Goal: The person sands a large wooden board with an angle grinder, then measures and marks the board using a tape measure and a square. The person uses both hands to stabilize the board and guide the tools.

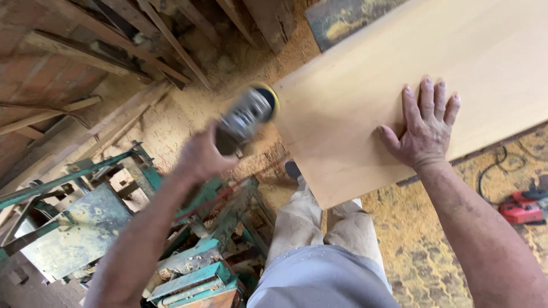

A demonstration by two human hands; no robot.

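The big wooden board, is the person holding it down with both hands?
No, only the right hand lies flat on the board; the left hand grips a sander.

Floor (188, 122) is buried in sawdust, thickest through the upper middle of the frame. Lower left there's a beat-up green metal machine (194, 274), paint chipped, dust and chips all over it, with a flat grey plate (80, 234) off its left side. Upper left is a brick wall (34, 63) with rough timber offcuts (114, 40) leaning and piled against it, more dark planks (268, 20) along the top edge. Far right, a red cordless drill (522, 208) lies on a yellowish patterned surface (422, 256), and a black cable (496, 165) loops just beside it.
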